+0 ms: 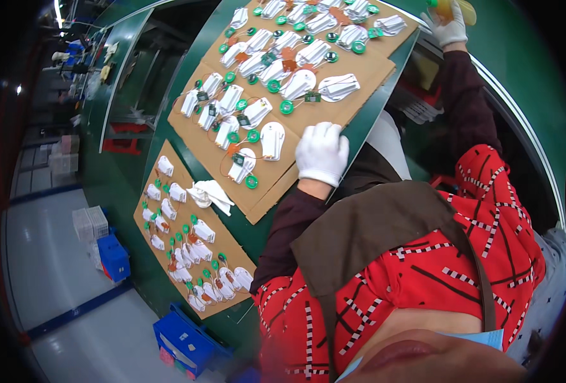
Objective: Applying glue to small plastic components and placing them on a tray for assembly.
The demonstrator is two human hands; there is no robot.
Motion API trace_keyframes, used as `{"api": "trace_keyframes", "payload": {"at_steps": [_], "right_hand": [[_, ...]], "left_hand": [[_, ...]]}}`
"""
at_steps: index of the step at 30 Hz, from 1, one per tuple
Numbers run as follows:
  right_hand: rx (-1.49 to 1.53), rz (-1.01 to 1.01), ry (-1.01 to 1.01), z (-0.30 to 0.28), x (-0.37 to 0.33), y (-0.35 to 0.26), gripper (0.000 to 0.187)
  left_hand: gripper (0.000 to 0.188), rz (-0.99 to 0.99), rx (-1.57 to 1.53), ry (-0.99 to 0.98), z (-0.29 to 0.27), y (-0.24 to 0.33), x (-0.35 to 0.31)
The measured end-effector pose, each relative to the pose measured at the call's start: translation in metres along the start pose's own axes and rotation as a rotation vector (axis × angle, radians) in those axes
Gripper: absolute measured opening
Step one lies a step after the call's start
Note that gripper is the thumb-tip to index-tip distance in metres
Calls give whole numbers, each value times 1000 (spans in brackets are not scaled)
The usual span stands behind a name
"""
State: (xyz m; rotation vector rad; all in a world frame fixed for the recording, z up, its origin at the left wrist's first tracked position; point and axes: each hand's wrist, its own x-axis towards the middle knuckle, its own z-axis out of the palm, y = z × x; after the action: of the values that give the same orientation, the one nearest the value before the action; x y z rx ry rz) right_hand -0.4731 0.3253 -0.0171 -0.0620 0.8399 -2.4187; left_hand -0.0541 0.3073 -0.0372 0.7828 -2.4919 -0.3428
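1. Our left hand (322, 153) lies flat and open on the big cardboard sheet (324, 115), just beside white plastic parts (272, 140) with green rings
2. Our right hand (447, 24) grips a yellow object (447, 7) above the green bench (519, 76)

Long green metal desk (168, 127); pale grey glossy floor (53, 268) with blue line; blue plastic crates (184, 338) at the desk's near edge; ceiling strip light (57, 11).

1. Bare cardboard sheet (334, 110) lies open along its near edge, beside the left hand (322, 153).
2. Rows of white parts (272, 64) crowd the rest.
3. A narrow green surface (187, 156) strip separates the lower sheet (228, 246), also crowded.
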Motion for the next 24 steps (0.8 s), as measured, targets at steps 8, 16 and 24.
{"api": "trace_keyframes", "payload": {"at_steps": [8,16,24], "right_hand": [[272,97,-383,-6,-90,21,45],[382,484,-465,0,-150,79,57],[365,550,-439,10,-164,99,57]], "left_hand": [[25,75,122,199,28,16,76],[11,170,249,144,44,-5,64],[13,-49,175,83,26,-12,40]]}}
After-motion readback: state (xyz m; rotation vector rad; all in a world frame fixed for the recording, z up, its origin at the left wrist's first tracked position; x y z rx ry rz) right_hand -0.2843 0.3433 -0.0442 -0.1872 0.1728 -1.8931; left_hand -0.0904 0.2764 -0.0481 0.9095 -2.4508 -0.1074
